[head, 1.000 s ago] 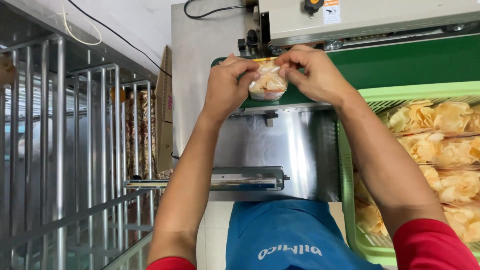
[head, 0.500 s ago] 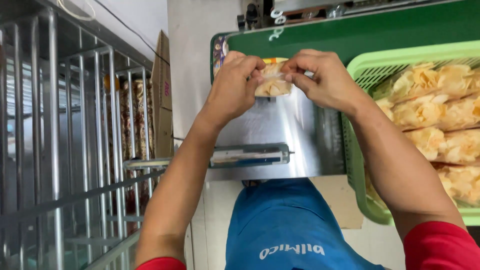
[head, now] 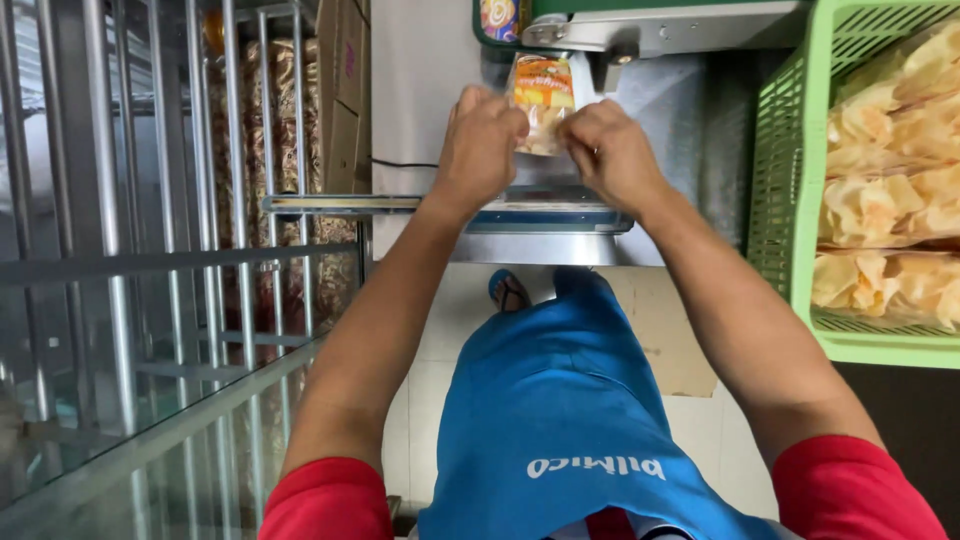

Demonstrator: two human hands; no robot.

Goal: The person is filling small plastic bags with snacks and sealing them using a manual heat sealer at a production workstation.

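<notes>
Left hand (head: 480,145): closed on the left edge of the small clear bag of chips (head: 543,105), fingers curled over it.
Right hand (head: 610,150): closed on the bag's right edge, just beside the left hand; the two pinch the one bag between them.
Bag position: upright between both hands, its printed orange label end rising past the fingertips, above the steel worktop (head: 690,110).
Beyond the hands: a green conveyor belt (head: 490,20) with a metal bracket at its end.
Nearer than the hands: a long hand sealer bar (head: 450,208) at the worktop's near edge, touching neither hand.
Right of the right hand: a light green plastic crate (head: 790,170) of filled chip bags.
Left of the left hand: a steel rack (head: 170,220) and flattened cardboard (head: 340,90).
Risk: a tight pinch could crush the brittle chips; uneven tension between the hands could crease the bag's mouth or let it slip and spill.
Count: two hands, one held bag, one crate, one sealer bar; perhaps three or four bags show in the crate, the film making edges hard to separate.
</notes>
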